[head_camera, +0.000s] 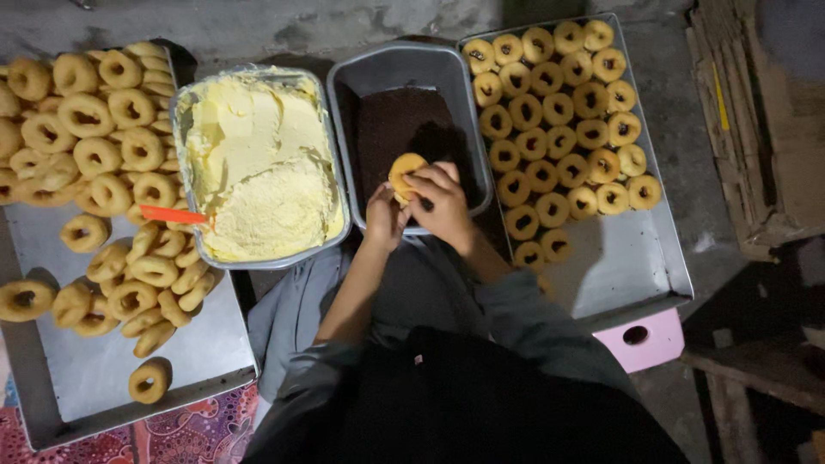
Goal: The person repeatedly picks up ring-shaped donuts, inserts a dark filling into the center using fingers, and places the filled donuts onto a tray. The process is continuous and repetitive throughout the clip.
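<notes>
A doughnut (405,174) is held by both hands (384,216) (443,203), fingers closed around it, over a tub of dark sprinkles (397,129) at twelve o'clock.

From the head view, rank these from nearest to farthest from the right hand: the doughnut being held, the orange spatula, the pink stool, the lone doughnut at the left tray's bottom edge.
1. Held doughnut: in the right hand, over the dark sprinkle tray.
2. Pink stool: lower right.
3. Orange spatula: left, in the cream tub.
4. Lone doughnut: far lower left.
</notes>
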